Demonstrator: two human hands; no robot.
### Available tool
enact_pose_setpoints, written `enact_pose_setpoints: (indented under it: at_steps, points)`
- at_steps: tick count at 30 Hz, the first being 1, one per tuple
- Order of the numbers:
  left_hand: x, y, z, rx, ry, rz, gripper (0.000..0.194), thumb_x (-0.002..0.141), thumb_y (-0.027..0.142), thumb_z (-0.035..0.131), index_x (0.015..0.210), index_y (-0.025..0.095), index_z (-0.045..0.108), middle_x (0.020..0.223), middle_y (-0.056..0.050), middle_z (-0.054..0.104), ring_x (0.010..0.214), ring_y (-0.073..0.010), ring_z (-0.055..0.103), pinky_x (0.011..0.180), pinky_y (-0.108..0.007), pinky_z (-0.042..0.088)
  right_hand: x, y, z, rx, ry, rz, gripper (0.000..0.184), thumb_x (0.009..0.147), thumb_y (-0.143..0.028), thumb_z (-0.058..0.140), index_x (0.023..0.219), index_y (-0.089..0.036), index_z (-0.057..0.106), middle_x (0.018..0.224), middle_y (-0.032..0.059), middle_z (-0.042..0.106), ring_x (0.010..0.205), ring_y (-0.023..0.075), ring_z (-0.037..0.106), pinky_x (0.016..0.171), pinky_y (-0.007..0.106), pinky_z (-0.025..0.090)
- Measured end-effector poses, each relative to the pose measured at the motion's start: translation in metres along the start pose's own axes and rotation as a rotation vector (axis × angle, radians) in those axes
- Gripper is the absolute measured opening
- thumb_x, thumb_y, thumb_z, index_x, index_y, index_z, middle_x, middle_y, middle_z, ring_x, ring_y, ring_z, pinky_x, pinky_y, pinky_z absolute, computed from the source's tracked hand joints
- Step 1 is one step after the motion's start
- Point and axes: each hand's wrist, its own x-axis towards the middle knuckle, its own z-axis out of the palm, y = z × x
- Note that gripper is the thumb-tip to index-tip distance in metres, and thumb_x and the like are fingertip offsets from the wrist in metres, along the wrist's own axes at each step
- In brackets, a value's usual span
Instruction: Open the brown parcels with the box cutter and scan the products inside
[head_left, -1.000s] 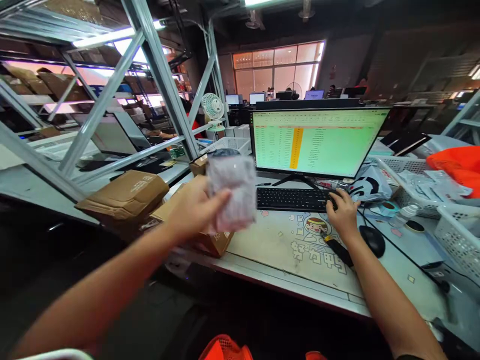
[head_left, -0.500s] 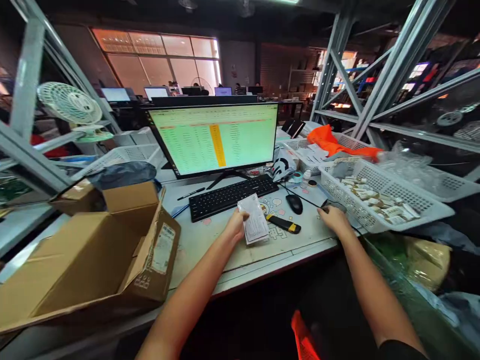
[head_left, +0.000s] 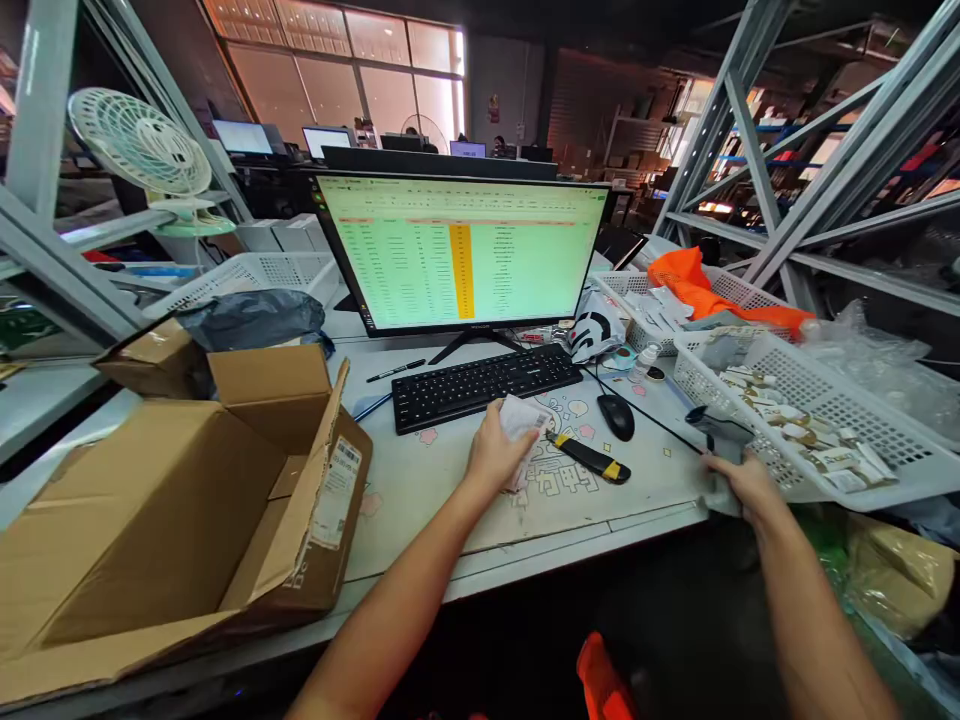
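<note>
White packet [head_left: 519,420] is sitting in the grip of my left hand [head_left: 492,455], over the desk [head_left: 420,530], a little below the middle of the view. My left thumb is lying across the face turned to me; my fingers are wrapping the 9 o'clock edge, their tips partly hidden.

My right hand [head_left: 754,487] is extending well apart at 3 o'clock from the left. Its fingers are closing on a gray bag [head_left: 727,432], which is hanging crumpled beside a white basket [head_left: 844,405]; the exact pinch is blurred. Small packs [head_left: 802,420] are filling part of that basket, at 1 o'clock from my right hand.

Surroundings, taken from the white packet: the keyboard [head_left: 487,388] is lying just beyond at 12 o'clock, with the monitor [head_left: 465,260] standing behind it, showing a table with an orange column. The cutter [head_left: 589,458] is resting near, at 3 to 4 o'clock; the mouse [head_left: 616,416] is sitting at 3 o'clock, farther off. A pen [head_left: 396,370] is lying toward 10 o'clock. An open carton [head_left: 157,540] is standing at 8 o'clock, flaps spreading, a label [head_left: 337,490] showing on its side.
</note>
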Motion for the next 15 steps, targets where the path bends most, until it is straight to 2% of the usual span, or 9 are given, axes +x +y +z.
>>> enact_pose_setpoints:
  at_steps: [2, 3, 5, 6, 9, 10, 12, 15]
  points:
    - [-0.006, 0.002, 0.000, 0.174, -0.020, 0.116, 0.074, 0.078, 0.034, 0.082, 0.142, 0.019, 0.050, 0.139, -0.017, 0.060, 0.130, -0.0374, 0.057, 0.110, -0.046, 0.045, -0.031, -0.019, -0.001, 0.362, -0.177, 0.036, 0.059, 0.056, -0.053, 0.082, 0.099, -0.015, 0.065, 0.077, 0.0085, 0.067, 0.066, 0.0255, 0.065, 0.062, 0.037, 0.056]
    - [-0.009, 0.003, 0.001, 0.239, -0.027, 0.155, 0.070, 0.081, 0.033, 0.080, 0.143, 0.019, 0.050, 0.141, -0.017, 0.059, 0.130, -0.0372, 0.057, 0.109, -0.046, 0.046, -0.049, -0.030, 0.001, 0.441, -0.278, 0.052, 0.060, 0.057, -0.054, 0.083, 0.100, -0.016, 0.064, 0.070, 0.0046, 0.064, 0.059, 0.0220, 0.061, 0.058, 0.034, 0.054]
    - [-0.012, 0.004, 0.004, 0.357, -0.028, 0.197, 0.067, 0.085, 0.033, 0.076, 0.144, 0.018, 0.049, 0.143, -0.017, 0.058, 0.130, -0.0363, 0.057, 0.107, -0.044, 0.047, -0.086, -0.053, 0.013, 0.379, -0.399, -0.017, 0.056, 0.065, -0.054, 0.082, 0.103, -0.015, 0.066, 0.060, 0.0002, 0.058, 0.052, 0.0189, 0.055, 0.053, 0.031, 0.050]
    - [-0.013, 0.003, 0.005, 0.410, -0.027, 0.206, 0.065, 0.087, 0.034, 0.075, 0.144, 0.018, 0.049, 0.143, -0.017, 0.058, 0.129, -0.0354, 0.058, 0.106, -0.043, 0.049, -0.102, -0.064, 0.022, 0.288, -0.443, -0.083, 0.053, 0.068, -0.051, 0.080, 0.104, -0.014, 0.068, 0.062, 0.0009, 0.060, 0.056, 0.0201, 0.058, 0.057, 0.032, 0.052]
    - [-0.014, 0.003, 0.007, 0.528, -0.034, 0.204, 0.064, 0.090, 0.033, 0.073, 0.147, 0.019, 0.047, 0.144, -0.014, 0.058, 0.129, -0.0321, 0.059, 0.103, -0.040, 0.051, -0.139, -0.091, 0.056, 0.046, -0.492, -0.282, 0.043, 0.073, -0.043, 0.071, 0.106, -0.015, 0.072, 0.090, 0.0083, 0.073, 0.093, 0.0285, 0.069, 0.085, 0.038, 0.057]
    - [-0.014, 0.003, 0.007, 0.548, -0.035, 0.198, 0.064, 0.090, 0.033, 0.072, 0.147, 0.020, 0.047, 0.144, -0.014, 0.058, 0.130, -0.0312, 0.059, 0.102, -0.039, 0.051, -0.146, -0.098, 0.066, 0.006, -0.501, -0.328, 0.044, 0.075, -0.041, 0.068, 0.109, -0.015, 0.073, 0.102, 0.0093, 0.074, 0.104, 0.0300, 0.068, 0.093, 0.040, 0.055]
    - [-0.014, 0.003, 0.006, 0.559, -0.031, 0.183, 0.066, 0.090, 0.034, 0.072, 0.148, 0.019, 0.045, 0.145, -0.014, 0.057, 0.132, -0.0301, 0.057, 0.104, -0.038, 0.051, -0.154, -0.106, 0.080, -0.030, -0.525, -0.374, 0.048, 0.077, -0.038, 0.063, 0.118, -0.016, 0.072, 0.114, 0.0090, 0.073, 0.112, 0.0302, 0.067, 0.099, 0.041, 0.052]
    - [-0.013, 0.003, 0.005, 0.546, -0.026, 0.166, 0.069, 0.089, 0.035, 0.073, 0.150, 0.019, 0.044, 0.146, -0.014, 0.057, 0.133, -0.0296, 0.057, 0.105, -0.037, 0.050, -0.158, -0.107, 0.084, -0.036, -0.514, -0.374, 0.047, 0.077, -0.039, 0.060, 0.117, -0.016, 0.072, 0.113, 0.0081, 0.074, 0.111, 0.0298, 0.068, 0.098, 0.040, 0.053]
